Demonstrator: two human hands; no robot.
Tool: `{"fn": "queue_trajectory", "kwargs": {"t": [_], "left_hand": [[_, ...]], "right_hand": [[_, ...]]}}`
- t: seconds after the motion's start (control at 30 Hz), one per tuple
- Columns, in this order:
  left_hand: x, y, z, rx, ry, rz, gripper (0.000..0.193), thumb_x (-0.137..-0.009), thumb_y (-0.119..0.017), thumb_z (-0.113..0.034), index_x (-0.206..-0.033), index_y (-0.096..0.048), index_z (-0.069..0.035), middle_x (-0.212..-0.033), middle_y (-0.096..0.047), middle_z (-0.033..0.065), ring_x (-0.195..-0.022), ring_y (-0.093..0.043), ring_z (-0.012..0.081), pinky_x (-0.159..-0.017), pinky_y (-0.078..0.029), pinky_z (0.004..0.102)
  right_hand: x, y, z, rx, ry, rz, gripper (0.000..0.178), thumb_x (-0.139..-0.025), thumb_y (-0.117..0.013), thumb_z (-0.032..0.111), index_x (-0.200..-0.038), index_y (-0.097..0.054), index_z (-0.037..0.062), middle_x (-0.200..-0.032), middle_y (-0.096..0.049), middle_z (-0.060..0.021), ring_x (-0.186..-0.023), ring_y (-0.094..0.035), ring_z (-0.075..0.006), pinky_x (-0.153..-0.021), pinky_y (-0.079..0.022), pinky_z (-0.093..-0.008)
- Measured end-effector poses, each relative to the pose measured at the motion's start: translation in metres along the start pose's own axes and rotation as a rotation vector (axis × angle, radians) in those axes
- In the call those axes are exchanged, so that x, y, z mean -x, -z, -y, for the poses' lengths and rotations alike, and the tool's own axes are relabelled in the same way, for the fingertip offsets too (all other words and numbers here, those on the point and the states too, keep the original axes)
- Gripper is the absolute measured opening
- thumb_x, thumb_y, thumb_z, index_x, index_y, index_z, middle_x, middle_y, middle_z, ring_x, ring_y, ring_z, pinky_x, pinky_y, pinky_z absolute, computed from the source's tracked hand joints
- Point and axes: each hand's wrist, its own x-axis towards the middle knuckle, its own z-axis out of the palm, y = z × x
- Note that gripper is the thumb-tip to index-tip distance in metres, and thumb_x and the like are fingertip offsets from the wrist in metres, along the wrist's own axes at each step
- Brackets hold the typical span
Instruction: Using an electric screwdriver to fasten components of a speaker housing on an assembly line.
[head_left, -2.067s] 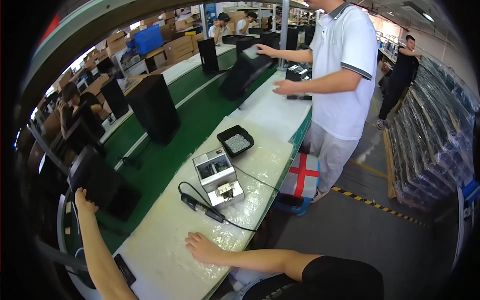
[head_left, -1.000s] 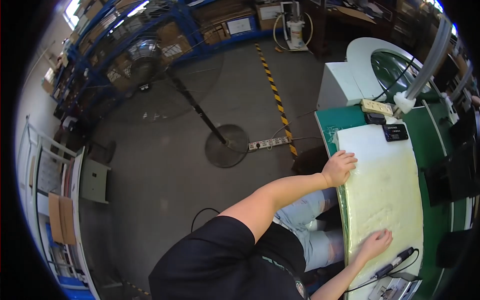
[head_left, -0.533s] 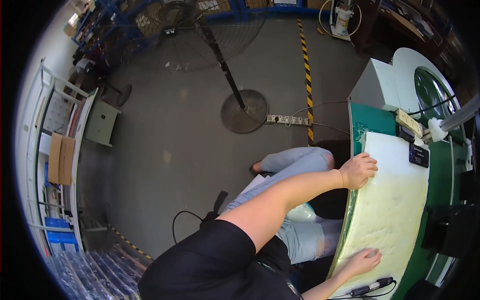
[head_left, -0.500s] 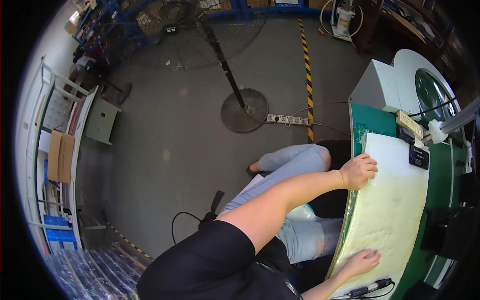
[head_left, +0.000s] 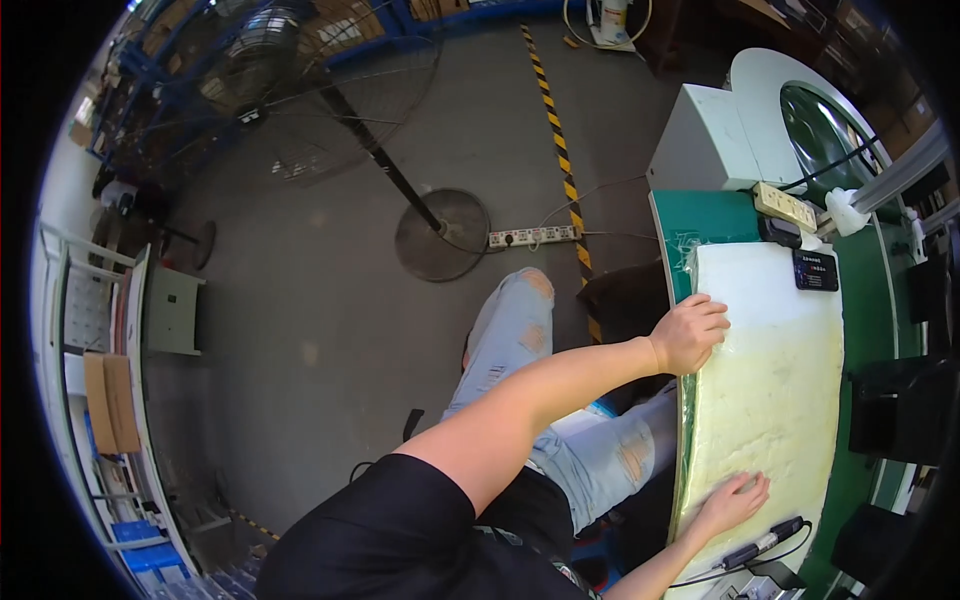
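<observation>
Draping over the near edge of a plastic-wrapped pad (head_left: 770,375), seemingly for support, the person's left hand (head_left: 690,335) curved its fingers, though whether it gripped could not be told. The right hand (head_left: 732,503) lay relaxed on the pad, fingers loosely bent around nothing visible, with a corded electric screwdriver (head_left: 763,545) just beside it, probably for easy reach. Beyond the left hand, a smartphone (head_left: 816,270) showed tiny characters, too small to make out.

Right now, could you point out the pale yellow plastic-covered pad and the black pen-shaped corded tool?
Pale yellow plastic-covered pad (head_left: 768,395): head view, bare upper surface.
Black pen-shaped corded tool (head_left: 764,543): head view, middle of its body.
</observation>
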Motion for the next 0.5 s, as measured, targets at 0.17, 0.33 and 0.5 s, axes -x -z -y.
{"fn": "queue_trajectory", "kwargs": {"t": [0.17, 0.33, 0.5], "left_hand": [[-0.001, -0.006, 0.002, 0.107, 0.045, -0.058, 0.009, -0.062, -0.059, -0.005, -0.072, -0.058, -0.004, -0.089, -0.062, 0.0088, -0.102, -0.058, 0.0297, -0.094, -0.042, 0.0442], [-0.001, -0.005, 0.006, 0.118, 0.043, -0.099, 0.011, -0.061, -0.059, -0.012, -0.067, -0.057, -0.002, -0.083, -0.060, 0.0118, -0.100, -0.059, 0.0302, -0.091, -0.043, 0.0458], [0.007, 0.012, 0.011, 0.135, 0.037, 0.102, 0.011, -0.067, -0.058, -0.012, -0.071, -0.056, -0.002, -0.096, -0.061, 0.0142, -0.110, -0.056, 0.0326, -0.094, -0.043, 0.0488]], "right_hand": [[-0.003, -0.001, 0.002, 0.016, -0.025, 0.056, 0.036, -0.094, -0.049, 0.019, -0.119, -0.054, -0.0063, -0.126, -0.052, -0.0244, -0.121, -0.046, -0.0386, -0.104, -0.035, -0.0443], [-0.004, 0.011, 0.014, -0.086, -0.130, 0.122, 0.035, -0.095, -0.044, 0.013, -0.120, -0.054, -0.0106, -0.129, -0.051, -0.0263, -0.123, -0.045, -0.0402, -0.106, -0.033, -0.0431], [-0.011, 0.056, 0.058, 0.628, 0.464, 0.041, 0.033, -0.095, -0.049, 0.024, -0.110, -0.061, -0.0034, -0.103, -0.064, -0.0173, -0.091, -0.063, -0.0308, -0.084, -0.050, -0.0414]]}}
